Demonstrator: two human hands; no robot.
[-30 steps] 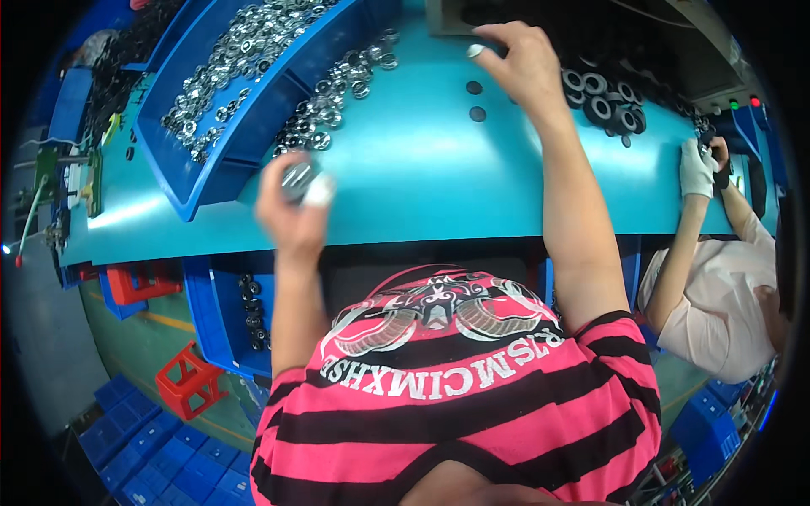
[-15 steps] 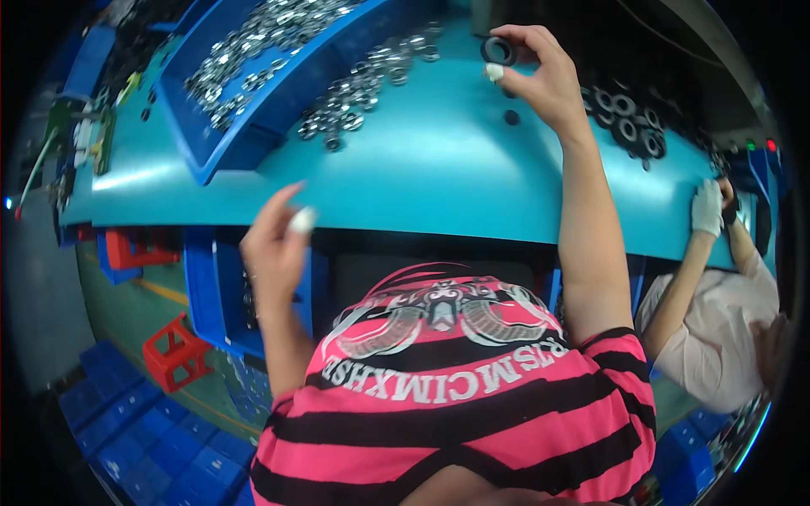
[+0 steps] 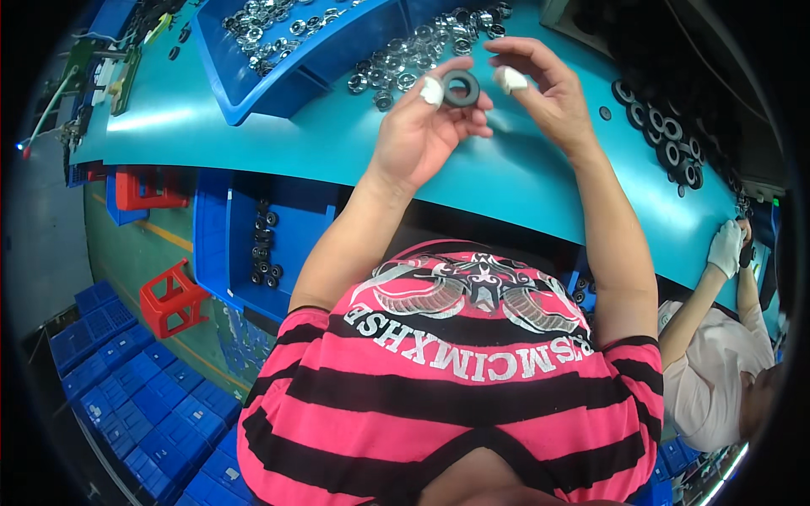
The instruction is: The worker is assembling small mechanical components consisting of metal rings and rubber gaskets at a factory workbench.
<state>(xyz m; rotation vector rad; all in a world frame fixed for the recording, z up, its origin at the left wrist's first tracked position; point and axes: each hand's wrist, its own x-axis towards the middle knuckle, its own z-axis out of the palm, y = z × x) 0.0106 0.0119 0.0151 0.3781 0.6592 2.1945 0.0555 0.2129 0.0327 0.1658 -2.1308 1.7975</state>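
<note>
A dark ring, black like rubber, is held upright between the fingers and thumb of my left hand. Just to its right, my right hand has its fingers and thumb apart with nothing between them. Each thumb wears a white cover. Beyond my left hand, small shiny chrome round parts lie loose on the teal table. At the right of the table is a heap of black rings, some with grey faces.
A blue bin of chrome parts stands at the back left. Under the table, another blue bin holds black-and-silver wheels. Red stools and stacked blue crates are at the left. Another person with a white glove works at the right.
My left hand has come up from the table's front edge to the middle and now holds the black ring, which my right hand held before. My right hand has let go.
</note>
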